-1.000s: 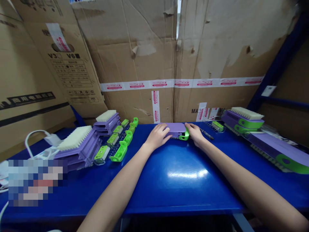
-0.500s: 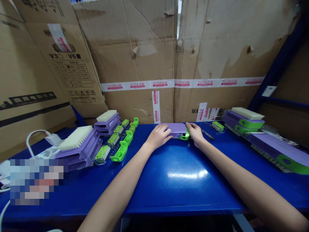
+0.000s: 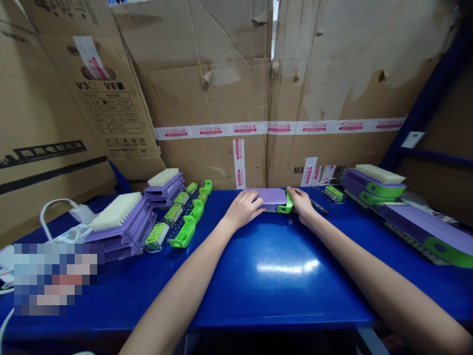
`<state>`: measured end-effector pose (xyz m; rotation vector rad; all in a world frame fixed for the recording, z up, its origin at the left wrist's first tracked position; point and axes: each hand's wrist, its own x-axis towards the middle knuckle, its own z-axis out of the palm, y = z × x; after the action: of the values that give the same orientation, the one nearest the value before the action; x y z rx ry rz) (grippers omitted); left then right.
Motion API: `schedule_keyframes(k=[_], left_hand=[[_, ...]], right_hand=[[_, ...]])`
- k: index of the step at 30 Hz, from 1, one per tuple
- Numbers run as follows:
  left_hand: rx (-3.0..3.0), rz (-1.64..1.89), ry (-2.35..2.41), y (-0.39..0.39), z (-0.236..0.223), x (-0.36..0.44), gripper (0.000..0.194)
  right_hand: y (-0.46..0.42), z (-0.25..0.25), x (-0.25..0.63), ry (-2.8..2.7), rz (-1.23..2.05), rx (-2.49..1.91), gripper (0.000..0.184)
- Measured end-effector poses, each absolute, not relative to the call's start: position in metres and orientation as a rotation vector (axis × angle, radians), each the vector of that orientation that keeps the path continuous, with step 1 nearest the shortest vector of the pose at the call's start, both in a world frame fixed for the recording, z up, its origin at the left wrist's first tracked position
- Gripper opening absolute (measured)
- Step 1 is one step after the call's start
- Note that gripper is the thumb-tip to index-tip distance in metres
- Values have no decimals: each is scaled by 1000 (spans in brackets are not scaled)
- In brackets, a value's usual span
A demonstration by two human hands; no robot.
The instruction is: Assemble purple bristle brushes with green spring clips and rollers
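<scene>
A flat-topped purple plastic housing (image 3: 273,196) lies at the far side of the blue table. My left hand (image 3: 242,209) is closed over its left end, thumb along the near side. At the opposite end, the fingers of my right hand (image 3: 301,202) grip a bright green end cap (image 3: 285,207). This cap sits against the housing's right end, slightly askew; whether it is fastened there I cannot tell. Just right of my right hand lies a dark, slim tool (image 3: 320,207), partly hidden by the wrist.
Purple housings (image 3: 121,229) topped with cream ridged blocks are stacked on the left. Beside them run rows of green-topped metal parts (image 3: 173,213) and loose green caps (image 3: 185,231). Capped purple units (image 3: 384,190) stand on the right. Cardboard (image 3: 221,93) walls the back.
My right hand and the green end cap have shifted slightly to the right, away from the housing. My left hand and the housing have hardly moved.
</scene>
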<state>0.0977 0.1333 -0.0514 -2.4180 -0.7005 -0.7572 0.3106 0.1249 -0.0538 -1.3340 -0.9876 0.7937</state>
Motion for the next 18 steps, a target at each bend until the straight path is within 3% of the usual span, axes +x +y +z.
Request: schedule_keyframes(k=[9, 18], left_hand=[[-2408, -724, -698, 129, -48, 99, 30], [-2326, -891, -904, 120, -53, 109, 76]], right_hand=[[126, -56, 307, -1082, 592, -1289, 39], [117, -49, 294, -1268, 369, -1237, 45]])
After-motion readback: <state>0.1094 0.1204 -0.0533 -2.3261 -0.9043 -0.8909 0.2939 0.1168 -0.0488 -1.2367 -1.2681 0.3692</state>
